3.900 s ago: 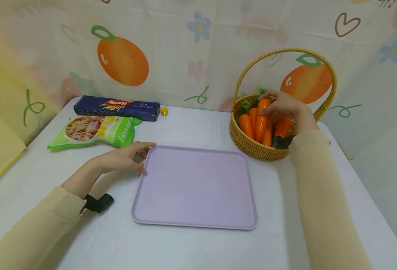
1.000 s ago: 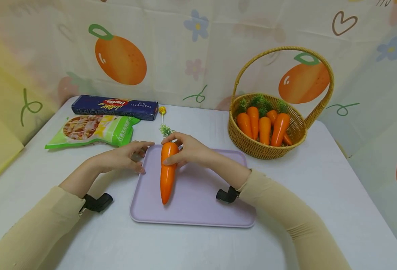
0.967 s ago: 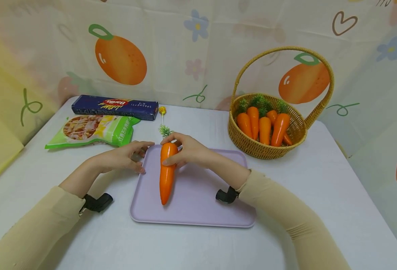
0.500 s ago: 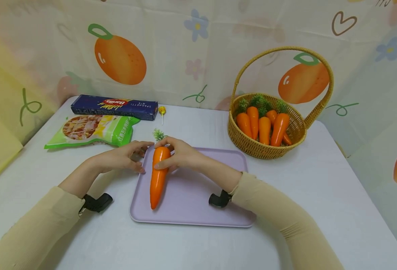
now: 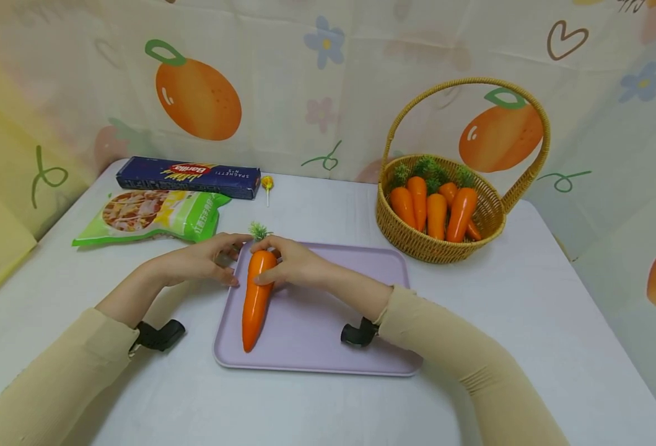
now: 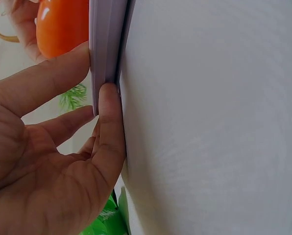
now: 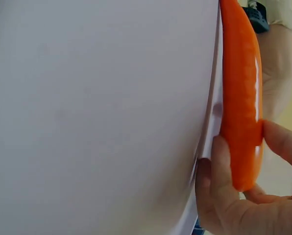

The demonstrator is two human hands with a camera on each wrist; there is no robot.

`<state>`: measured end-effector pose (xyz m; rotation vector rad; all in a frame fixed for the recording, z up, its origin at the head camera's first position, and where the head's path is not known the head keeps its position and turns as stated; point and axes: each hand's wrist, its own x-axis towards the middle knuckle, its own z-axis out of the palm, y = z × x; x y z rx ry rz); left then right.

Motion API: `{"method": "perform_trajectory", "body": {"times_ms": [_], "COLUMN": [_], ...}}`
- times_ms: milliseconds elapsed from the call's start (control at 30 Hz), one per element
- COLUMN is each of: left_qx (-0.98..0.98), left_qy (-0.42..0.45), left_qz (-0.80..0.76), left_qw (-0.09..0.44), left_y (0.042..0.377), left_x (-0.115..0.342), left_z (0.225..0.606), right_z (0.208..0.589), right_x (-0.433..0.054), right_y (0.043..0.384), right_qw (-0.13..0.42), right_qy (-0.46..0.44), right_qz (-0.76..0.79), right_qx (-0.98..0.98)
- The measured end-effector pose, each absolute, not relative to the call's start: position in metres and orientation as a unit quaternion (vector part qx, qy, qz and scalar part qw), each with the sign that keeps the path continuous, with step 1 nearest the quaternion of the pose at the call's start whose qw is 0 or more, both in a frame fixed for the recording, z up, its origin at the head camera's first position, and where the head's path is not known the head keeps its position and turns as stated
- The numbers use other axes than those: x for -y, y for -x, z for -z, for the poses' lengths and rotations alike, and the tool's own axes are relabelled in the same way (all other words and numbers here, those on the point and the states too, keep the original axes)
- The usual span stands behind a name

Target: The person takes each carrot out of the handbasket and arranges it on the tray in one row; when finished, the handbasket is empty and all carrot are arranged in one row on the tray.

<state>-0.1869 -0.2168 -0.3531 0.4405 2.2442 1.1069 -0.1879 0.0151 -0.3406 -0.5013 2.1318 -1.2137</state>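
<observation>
My right hand (image 5: 297, 263) holds an orange carrot (image 5: 256, 303) by its thick end, thumb on one side and fingers on the other. The carrot lies lengthwise over the left side of a pale purple tray (image 5: 333, 328), its green leafy top past the far rim. In the right wrist view the carrot (image 7: 241, 88) sits close over the tray surface, the fingertips low beside it. My left hand (image 5: 202, 260) grips the tray's left edge near the far corner. The left wrist view shows its thumb and fingers around the tray rim (image 6: 104, 44).
A wicker basket (image 5: 433, 248) with a tall handle and several carrots stands at the back right. Back left lie a blue spaghetti box (image 5: 188, 176), a green food bag (image 5: 155, 214) and a yellow lollipop (image 5: 267, 183). A printed cloth hangs behind the white table.
My right hand went from the basket to the tray with a carrot, then shifted left and slightly nearer, lowering it along the tray's left side. My left hand stays at the tray edge.
</observation>
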Motion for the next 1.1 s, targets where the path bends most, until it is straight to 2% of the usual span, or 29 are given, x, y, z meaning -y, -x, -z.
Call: {"method": "perform_trajectory", "body": {"times_ms": [500,1100], "left_qx": [-0.843,-0.843], "left_qy": [-0.167,-0.170], "left_qz": [-0.416,-0.418], "left_qw": [0.297,0.294], "left_y": [0.1880,0.1874], "left_x": [0.2188,0.2178], "left_z": [0.3556,0.3531], "right_z": [0.3413,0.3400], "right_x": [-0.0146,-0.0149], "right_y": [0.1866,0.1858], "right_qw": [0.271,0.259], "right_qy": [0.232,0.236], "right_qz": [0.395,0.400], "right_qx": [-0.847,-0.847]}}
